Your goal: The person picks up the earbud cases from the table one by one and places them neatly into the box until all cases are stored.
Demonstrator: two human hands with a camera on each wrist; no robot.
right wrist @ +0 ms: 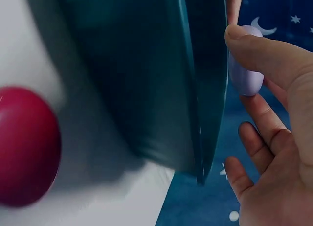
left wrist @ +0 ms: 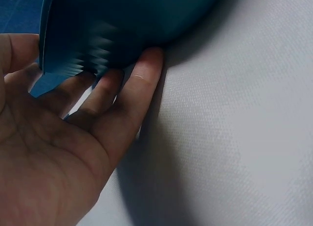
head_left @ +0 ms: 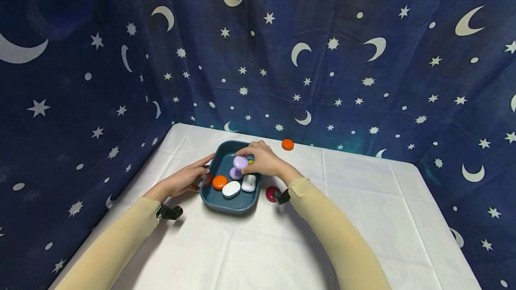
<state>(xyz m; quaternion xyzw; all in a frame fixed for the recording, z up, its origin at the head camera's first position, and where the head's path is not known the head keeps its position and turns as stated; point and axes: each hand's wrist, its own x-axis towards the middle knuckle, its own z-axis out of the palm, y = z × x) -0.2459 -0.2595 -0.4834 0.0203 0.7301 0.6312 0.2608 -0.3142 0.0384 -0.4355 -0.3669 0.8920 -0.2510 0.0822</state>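
A dark teal rectangular tub (head_left: 227, 211) with rounded corners stands on the table. My left hand (head_left: 182, 180) touches its left outer wall with nearly straight fingers, as the left wrist view (left wrist: 63, 143) shows. Over the tub, my right hand (head_left: 264, 161) pinches a smooth lavender disc (head_left: 240, 162) between thumb and fingers; the right wrist view shows this lavender disc (right wrist: 247, 72) edge-on. Inside the tub lie another lavender disc (head_left: 235, 173), an orange disc (head_left: 219, 182), a white oval piece (head_left: 231, 189), a grey-white marbled block (head_left: 248, 183) and a partly hidden yellow-green piece (head_left: 251, 162).
To the tub's right a dark red disc (head_left: 271, 194) sits on the white tablecloth (head_left: 363, 218), partly behind the black right wrist camera (head_left: 282, 196). Another orange disc (head_left: 287, 144) lies near the back edge. A blue star-and-moon curtain (head_left: 274, 66) hangs behind the table.
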